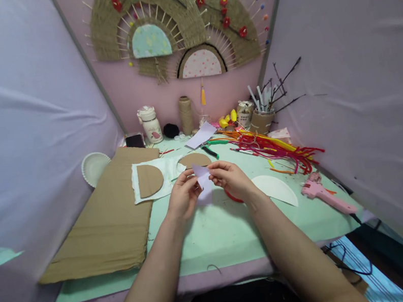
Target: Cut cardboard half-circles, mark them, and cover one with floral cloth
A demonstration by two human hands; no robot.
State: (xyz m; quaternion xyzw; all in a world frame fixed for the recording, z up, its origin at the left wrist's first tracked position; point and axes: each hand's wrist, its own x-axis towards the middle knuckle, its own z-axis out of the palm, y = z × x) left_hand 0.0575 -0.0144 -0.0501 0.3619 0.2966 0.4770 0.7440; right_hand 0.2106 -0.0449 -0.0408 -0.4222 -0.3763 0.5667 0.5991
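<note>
Between my two hands, above the middle of the green-covered table, is a piece of lilac paper (205, 198). My left hand (184, 192) pinches its left side with thumb and fingers. On the other side my right hand (228, 175) grips the upper right edge. Red scissor-like handles (234, 197) show partly behind my right hand; the rest is hidden. A white half-circle (275, 189) lies to the right. Just beyond my hands rests a cardboard half-circle (194, 160), and to the left another cardboard half-circle (150, 180) sits on pale patterned fabric (137, 190).
A large cardboard sheet (99, 230) covers the left of the table. Pipe cleaners (274, 146), green-handled pliers (210, 152) and a pink glue gun (327, 194) lie to the right. Along the back stand a bottle (150, 126), a twine spool (186, 115) and a twig holder (261, 121).
</note>
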